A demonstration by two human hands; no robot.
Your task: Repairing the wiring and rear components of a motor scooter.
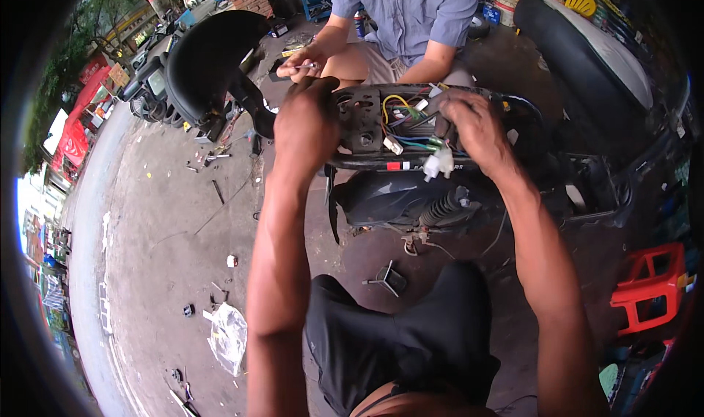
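An electric scooter's open frame [400, 158] lies across in front of me, its seat off and its wiring bare. At its left end, beside the metal plate [359, 116], my left hand [306, 124] is closed with dark, dirty fingers curled away from me; whatever they hold is hidden. My right hand [473, 124] is closed on wires [433, 120] over the open compartment. White plug connectors [438, 164] hang over the frame's near edge, just below that hand. Coloured wires [400, 105] run between the plate and my right hand.
Across the scooter sits a person in a blue shirt [403, 21], a small tool in one hand [304, 65]. A black fender [205, 61] stands left, a long seat [579, 50] right. A red stool [649, 289], plastic bag [228, 336] and scattered parts lie around.
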